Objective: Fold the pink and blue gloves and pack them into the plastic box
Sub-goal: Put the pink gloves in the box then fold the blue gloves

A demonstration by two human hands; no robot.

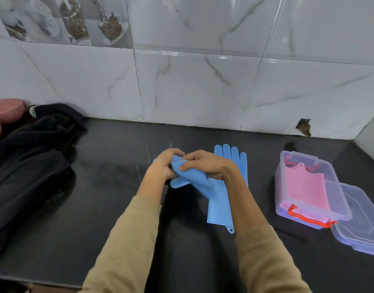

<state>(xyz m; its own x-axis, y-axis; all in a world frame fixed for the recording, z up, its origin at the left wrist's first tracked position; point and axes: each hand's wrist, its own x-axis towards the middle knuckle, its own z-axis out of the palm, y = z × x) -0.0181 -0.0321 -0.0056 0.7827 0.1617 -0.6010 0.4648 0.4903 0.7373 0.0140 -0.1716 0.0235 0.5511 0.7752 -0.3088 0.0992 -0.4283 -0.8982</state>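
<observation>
Both my hands grip one blue glove above the black counter. My left hand pinches its finger end, and my right hand holds its middle, where it is bent over. A second blue glove lies flat beneath and to the right, fingers toward the wall. The clear plastic box with a red handle stands open at the right. A pink glove lies folded inside it.
The box's clear lid leans against its right side. Dark clothing is piled on the left of the counter, with pink round containers behind it. A tiled wall backs the counter.
</observation>
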